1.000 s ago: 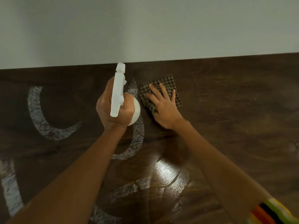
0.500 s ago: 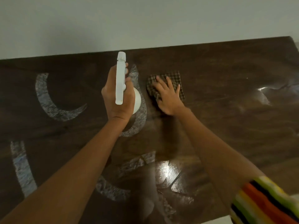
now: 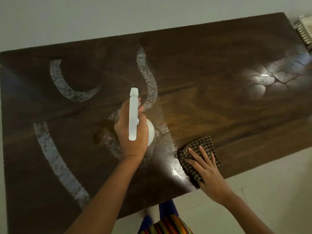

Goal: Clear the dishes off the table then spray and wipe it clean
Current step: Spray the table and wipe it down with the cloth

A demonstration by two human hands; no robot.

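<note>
Dark wood grain fills most of the view: a long table (image 3: 219, 85) with pale, silvery curved bands (image 3: 67, 88) set into its top, and a bright patch of glare (image 3: 260, 78) towards its far right end. Pale floor (image 3: 263, 188) shows past the near edge at the lower right. A white slatted object (image 3: 303, 29), only partly in view, sits just beyond the table's far right corner.

The left hand (image 3: 131, 141) is held over the middle of the table, fingers curled round the neck of a white spray bottle (image 3: 133, 119). The bottle's long head points away from the person, and its rounded body shows just to the right of the knuckles.

The right hand (image 3: 209, 174) lies flat, fingers (image 3: 205, 154) straight and spread, pressing on a folded brown-and-cream checked cloth (image 3: 202, 144). The cloth rests on the tabletop close to the near edge, to the right of the bottle and apart from it. A wet sheen lies on the wood just left of the cloth.

At the bottom edge, a striped garment (image 3: 167, 225) in bright colours is visible.
</note>
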